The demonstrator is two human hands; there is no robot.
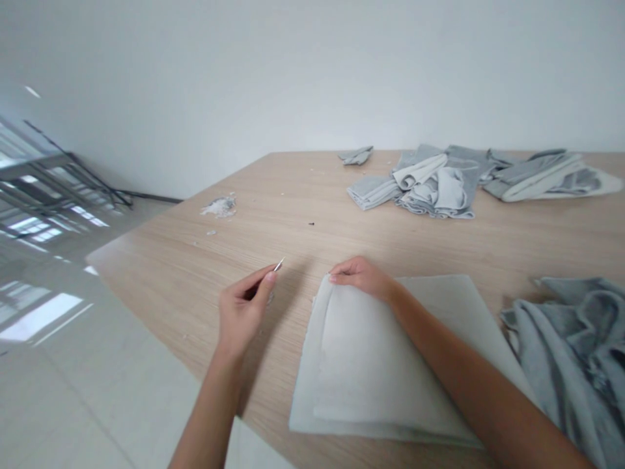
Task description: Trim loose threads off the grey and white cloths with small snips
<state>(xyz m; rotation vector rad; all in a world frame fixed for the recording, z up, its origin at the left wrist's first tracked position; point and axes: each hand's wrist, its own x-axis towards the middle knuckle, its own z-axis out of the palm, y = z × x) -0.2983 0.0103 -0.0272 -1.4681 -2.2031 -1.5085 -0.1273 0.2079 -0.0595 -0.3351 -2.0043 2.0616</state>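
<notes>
My left hand [249,303] is raised over the table, thumb and fingers closed round a small pointed metal tool [278,264]. Only its thin shiny tip shows; the rest is hidden in the hand, so its exact kind is unclear. A folded pale grey cloth [385,365] lies flat in front of me, with a layered edge on its left side. At the cloth's far left corner, my right hand [361,275] pinches the edge between thumb and fingers. My right forearm crosses above the cloth.
On the wooden table [273,195] lie a pile of lint and thread scraps [219,207] and a tiny dark object [311,223]. Folded grey cloths [434,185] are heaped at the back. A crumpled grey cloth [571,352] lies at right. The table edge drops off at left.
</notes>
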